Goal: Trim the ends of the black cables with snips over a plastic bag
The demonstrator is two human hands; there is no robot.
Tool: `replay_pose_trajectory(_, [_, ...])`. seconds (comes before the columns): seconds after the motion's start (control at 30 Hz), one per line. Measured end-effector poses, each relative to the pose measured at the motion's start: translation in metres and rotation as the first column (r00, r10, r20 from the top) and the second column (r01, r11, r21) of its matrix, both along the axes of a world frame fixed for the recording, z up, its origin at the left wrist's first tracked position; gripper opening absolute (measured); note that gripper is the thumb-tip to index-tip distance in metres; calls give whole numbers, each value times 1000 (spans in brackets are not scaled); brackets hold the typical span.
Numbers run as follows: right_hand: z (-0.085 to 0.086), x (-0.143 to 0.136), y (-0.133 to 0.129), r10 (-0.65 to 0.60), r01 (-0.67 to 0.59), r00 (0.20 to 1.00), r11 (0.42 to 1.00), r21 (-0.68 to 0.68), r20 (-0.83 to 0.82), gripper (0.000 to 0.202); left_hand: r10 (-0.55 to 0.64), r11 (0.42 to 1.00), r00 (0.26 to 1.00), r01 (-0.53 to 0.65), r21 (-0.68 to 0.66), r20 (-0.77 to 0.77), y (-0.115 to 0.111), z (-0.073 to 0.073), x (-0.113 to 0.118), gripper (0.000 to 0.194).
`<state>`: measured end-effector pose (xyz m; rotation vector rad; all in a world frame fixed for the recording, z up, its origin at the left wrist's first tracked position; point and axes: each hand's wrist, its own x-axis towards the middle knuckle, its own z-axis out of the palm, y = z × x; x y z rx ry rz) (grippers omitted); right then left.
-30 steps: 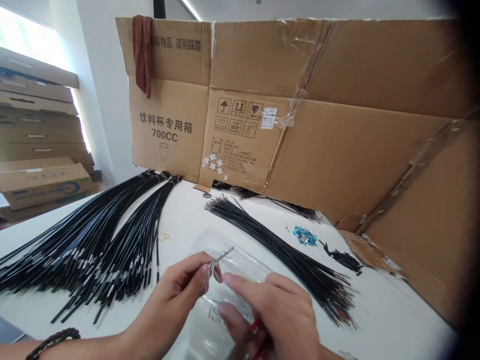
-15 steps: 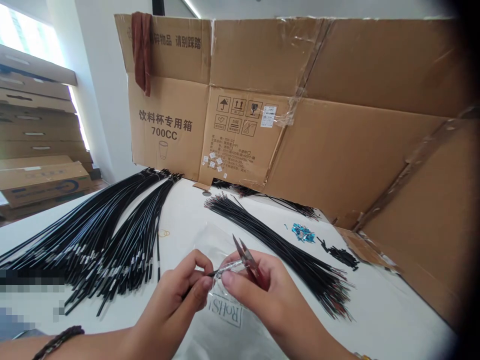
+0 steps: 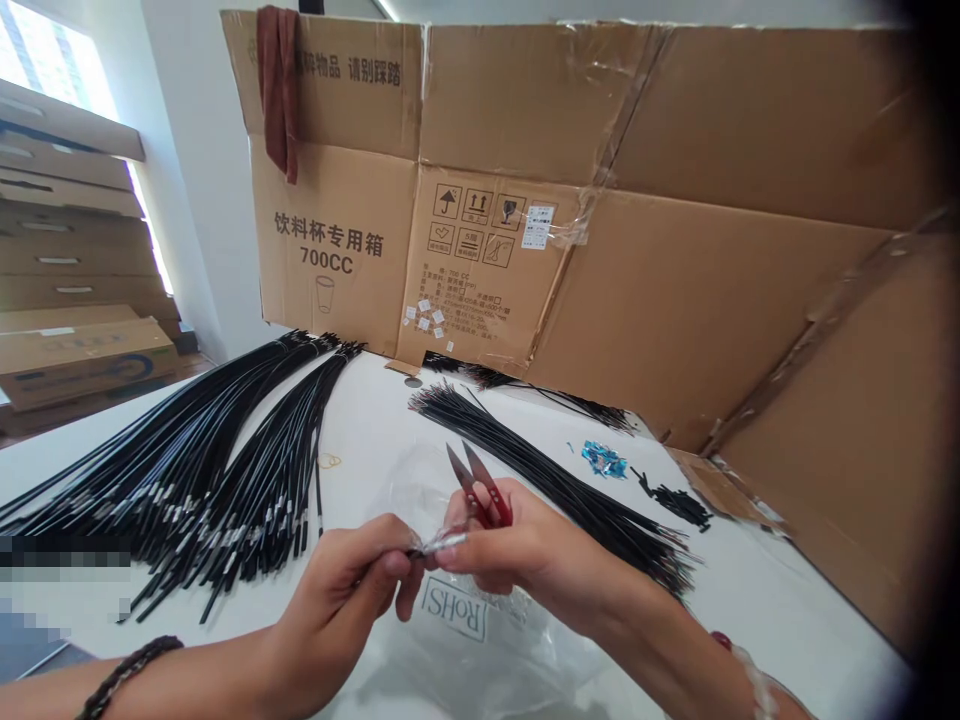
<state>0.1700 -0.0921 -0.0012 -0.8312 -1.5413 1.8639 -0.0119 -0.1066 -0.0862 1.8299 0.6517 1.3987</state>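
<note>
My left hand [image 3: 356, 580] pinches a short dark cable end [image 3: 415, 553] low in the middle of the view. Facing it, my right hand [image 3: 510, 550] has thumb and finger closed on a small silvery piece [image 3: 444, 543] where the two hands meet. Red-handled thread snips [image 3: 480, 490] sit in my right hand too, blades apart and pointing up and away. Under both hands lies a clear plastic bag [image 3: 456, 607] printed "RoHS". To the right a bundle of black cables [image 3: 555, 480] runs diagonally, its ends close to my right forearm.
Two fanned bundles of black cables [image 3: 217, 470] lie on the left of the white table [image 3: 360, 400]. Blue foil scraps [image 3: 604, 459] and short black pieces [image 3: 675, 502] lie at the right. A tall cardboard wall [image 3: 480, 120] stands behind. Yellowish rings [image 3: 328, 461] rest near the left bundles.
My right hand has turned, and the snips in it have shifted left and up. My left hand has moved slightly left with its fingers closer together. The camera view has shifted a little.
</note>
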Motion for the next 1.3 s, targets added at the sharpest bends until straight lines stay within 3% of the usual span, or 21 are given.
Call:
replay_pose_trajectory(0.17, [2,-1,-11,0,1,1000,992,127,-3,20,106,973,993,-92,213,-55,-1,4,-9,30])
replay_pose_trajectory(0.37, [-3,-6,-16,-38,42,999,995,91,-37,34,179,910,975,-114,398,-130,-3,0,-14,16])
replay_pose_trajectory(0.43, [-6,-8,-17,-13,16,998,999,32,-67,32,167,899,977,-96,428,-132,-3,3,-13,16])
replay_pose_trajectory(0.53, [-8,-11,-19,66,-79,994,984,-162,-85,30,130,884,978,-39,466,-165,-1,6,-12,15])
replay_pose_trajectory(0.63, [-7,-14,-19,94,-112,993,953,-282,-78,33,113,833,977,5,553,-179,2,5,-12,15])
replay_pose_trajectory(0.8, [-5,-18,-16,-27,26,1000,992,-123,-10,33,155,750,976,-17,662,-150,7,7,-14,14])
replay_pose_trajectory(0.87, [-4,-16,-12,-26,26,1000,998,-61,5,30,170,730,970,-6,683,-173,8,11,-15,16])
replay_pose_trajectory(1.0, [-2,-8,3,162,-165,984,985,42,78,16,147,766,959,44,641,-241,6,17,-13,18])
replay_pose_trajectory(1.1, [9,-4,17,312,-349,926,923,163,214,3,133,813,949,62,579,-287,4,21,-11,25])
replay_pose_trajectory(1.3, [45,0,29,327,-505,806,814,287,493,4,119,873,925,76,482,-361,6,25,-10,15])
